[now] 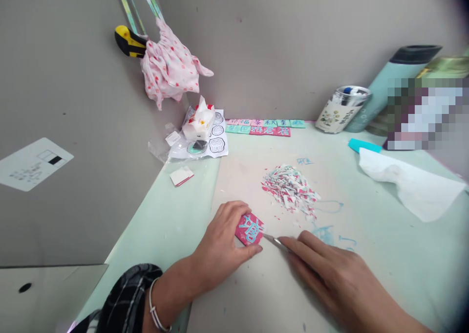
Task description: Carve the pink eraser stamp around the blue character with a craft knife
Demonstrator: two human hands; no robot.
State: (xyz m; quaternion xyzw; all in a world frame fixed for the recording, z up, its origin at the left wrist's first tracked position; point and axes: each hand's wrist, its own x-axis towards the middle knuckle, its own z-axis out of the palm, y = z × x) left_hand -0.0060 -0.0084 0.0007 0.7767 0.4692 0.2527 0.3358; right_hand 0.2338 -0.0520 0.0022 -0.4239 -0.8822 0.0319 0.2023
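My left hand (222,237) grips a small red square block (249,229) at its edges, with thumb and fingers on opposite sides. Pale blue strokes of a carved character show on the block's upper face. In my right hand (326,264) is a slim metal carving knife (276,242), its tip touching or nearly touching the block's right edge. The fingers hide most of its handle. Just beyond lies a heap of red, white and green shavings (289,188) on the beige work mat (242,176).
At the back stand rows of carved character tiles (269,131). To the left are a tissue pack (200,122), printed paper (218,144) and a small block (181,176). A pen cup (342,109), teal bottle (395,86) and white tissue (414,184) are on the right.
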